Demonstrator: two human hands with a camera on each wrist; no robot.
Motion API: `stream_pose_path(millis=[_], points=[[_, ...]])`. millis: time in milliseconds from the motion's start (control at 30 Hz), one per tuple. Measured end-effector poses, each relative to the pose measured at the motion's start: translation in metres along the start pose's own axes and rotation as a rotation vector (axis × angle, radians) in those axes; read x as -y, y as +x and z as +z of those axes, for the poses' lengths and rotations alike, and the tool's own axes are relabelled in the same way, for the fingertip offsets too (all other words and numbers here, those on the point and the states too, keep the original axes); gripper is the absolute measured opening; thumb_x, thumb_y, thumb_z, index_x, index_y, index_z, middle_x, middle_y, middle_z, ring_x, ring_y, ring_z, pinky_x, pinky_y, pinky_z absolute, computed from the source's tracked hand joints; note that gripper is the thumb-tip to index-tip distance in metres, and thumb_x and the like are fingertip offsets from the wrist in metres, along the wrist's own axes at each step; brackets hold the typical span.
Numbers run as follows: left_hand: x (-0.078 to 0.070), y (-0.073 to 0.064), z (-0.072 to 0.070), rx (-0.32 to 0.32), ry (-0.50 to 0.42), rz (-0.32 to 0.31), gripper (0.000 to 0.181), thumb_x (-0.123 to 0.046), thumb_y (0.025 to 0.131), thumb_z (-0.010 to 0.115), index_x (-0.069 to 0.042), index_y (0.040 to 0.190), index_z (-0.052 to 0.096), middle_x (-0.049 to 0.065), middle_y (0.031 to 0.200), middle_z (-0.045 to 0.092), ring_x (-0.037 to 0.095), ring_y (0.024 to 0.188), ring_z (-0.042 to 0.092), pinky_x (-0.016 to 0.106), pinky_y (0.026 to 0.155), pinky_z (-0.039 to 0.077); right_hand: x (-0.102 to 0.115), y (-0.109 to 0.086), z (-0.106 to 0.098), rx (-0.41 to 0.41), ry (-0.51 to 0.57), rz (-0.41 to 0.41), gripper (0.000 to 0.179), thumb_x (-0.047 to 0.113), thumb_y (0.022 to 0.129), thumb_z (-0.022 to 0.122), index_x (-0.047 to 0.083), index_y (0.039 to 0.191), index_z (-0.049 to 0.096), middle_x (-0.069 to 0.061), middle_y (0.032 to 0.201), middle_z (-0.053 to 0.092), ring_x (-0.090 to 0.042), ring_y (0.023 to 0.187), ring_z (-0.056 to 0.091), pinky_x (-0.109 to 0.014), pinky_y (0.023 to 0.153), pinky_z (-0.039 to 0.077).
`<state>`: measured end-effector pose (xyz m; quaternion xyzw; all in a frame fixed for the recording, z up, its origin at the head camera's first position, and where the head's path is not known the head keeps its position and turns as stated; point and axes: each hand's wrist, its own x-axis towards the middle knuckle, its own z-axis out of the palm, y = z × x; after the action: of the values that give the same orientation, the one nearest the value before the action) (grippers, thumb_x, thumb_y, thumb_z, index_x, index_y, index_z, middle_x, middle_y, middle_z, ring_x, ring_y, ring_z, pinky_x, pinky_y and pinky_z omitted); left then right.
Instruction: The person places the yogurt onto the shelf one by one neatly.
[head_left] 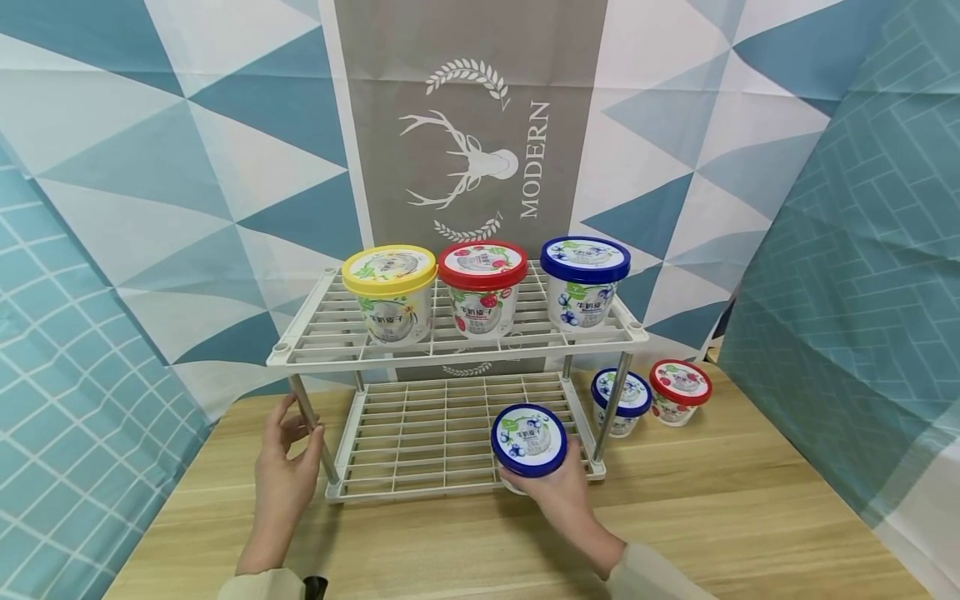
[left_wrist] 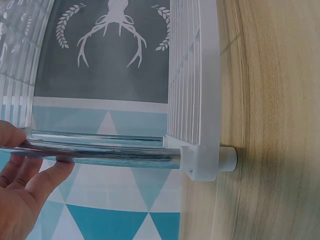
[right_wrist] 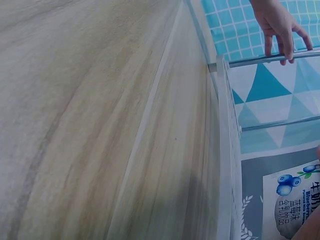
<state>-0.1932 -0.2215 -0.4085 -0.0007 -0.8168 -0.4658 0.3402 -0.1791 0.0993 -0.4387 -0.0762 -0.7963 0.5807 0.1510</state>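
Observation:
A white two-tier wire rack (head_left: 450,355) on chrome legs stands on the wooden table (head_left: 712,508). My left hand (head_left: 296,435) grips its front left leg (head_left: 307,417), thumb on one side and fingers on the other; the left wrist view shows the left hand (left_wrist: 25,172) round that leg (left_wrist: 110,152). My right hand (head_left: 557,487) holds a blue-lidded tub (head_left: 528,440) at the front right edge of the lower shelf (head_left: 420,425). The right wrist view shows the tub's blueberry label (right_wrist: 295,200). A yellow-lidded tub (head_left: 390,292), a red-lidded tub (head_left: 482,286) and a blue-lidded tub (head_left: 585,282) stand on the top shelf.
To the right of the rack, a blue-lidded tub (head_left: 621,402) and a red-lidded tub (head_left: 679,392) stand on the table. Patterned blue, white and grey cloth backdrops (head_left: 225,167) close in the back and both sides. Bare wood lies in front of the rack.

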Motion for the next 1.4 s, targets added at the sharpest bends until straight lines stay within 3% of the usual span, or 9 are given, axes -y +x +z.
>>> stream_pose_path(millis=[400, 633, 867, 1067, 1400], points=[[-0.003, 0.001, 0.000, 0.013, -0.002, 0.023, 0.064, 0.008, 0.087, 0.057, -0.012, 0.142, 0.032, 0.015, 0.103, 0.059, -0.019, 0.089, 0.045, -0.006, 0.070, 0.038, 0.004, 0.000, 0.011, 0.007, 0.017, -0.016, 0.099, 0.022, 0.051, 0.092, -0.002, 0.129, 0.037, -0.020, 0.122, 0.054, -0.037, 0.116, 0.051, -0.052, 0.101, 0.041], [-0.001, 0.001, 0.000, 0.016, 0.002, -0.007, 0.065, 0.007, 0.087, 0.058, -0.014, 0.142, 0.033, 0.004, 0.102, 0.057, -0.019, 0.088, 0.045, -0.006, 0.070, 0.039, 0.006, 0.001, 0.018, 0.023, 0.038, -0.029, 0.097, 0.021, 0.052, 0.092, -0.002, 0.128, 0.037, -0.020, 0.121, 0.055, -0.037, 0.115, 0.051, -0.052, 0.101, 0.041], [0.000, 0.000, 0.000, 0.018, -0.004, 0.009, 0.065, 0.008, 0.087, 0.057, -0.013, 0.143, 0.032, 0.014, 0.103, 0.059, -0.019, 0.089, 0.045, -0.006, 0.070, 0.039, 0.007, 0.001, 0.028, 0.035, 0.072, -0.023, 0.097, 0.022, 0.052, 0.092, -0.001, 0.129, 0.037, -0.019, 0.122, 0.054, -0.036, 0.117, 0.051, -0.051, 0.103, 0.040], [0.001, 0.000, 0.000, 0.012, 0.009, -0.007, 0.066, 0.008, 0.086, 0.059, -0.014, 0.143, 0.032, 0.001, 0.102, 0.056, -0.020, 0.088, 0.045, -0.006, 0.070, 0.039, 0.008, 0.001, 0.035, 0.047, 0.079, -0.029, 0.097, 0.022, 0.053, 0.091, -0.001, 0.130, 0.037, -0.019, 0.123, 0.054, -0.036, 0.117, 0.051, -0.052, 0.102, 0.040], [-0.002, 0.000, -0.001, 0.005, 0.008, 0.033, 0.064, 0.008, 0.087, 0.058, -0.012, 0.142, 0.032, 0.019, 0.104, 0.060, -0.020, 0.089, 0.044, -0.007, 0.070, 0.037, 0.014, 0.001, 0.046, 0.050, 0.098, -0.029, 0.099, 0.022, 0.054, 0.091, 0.001, 0.132, 0.035, -0.018, 0.126, 0.052, -0.036, 0.119, 0.049, -0.053, 0.103, 0.039]])
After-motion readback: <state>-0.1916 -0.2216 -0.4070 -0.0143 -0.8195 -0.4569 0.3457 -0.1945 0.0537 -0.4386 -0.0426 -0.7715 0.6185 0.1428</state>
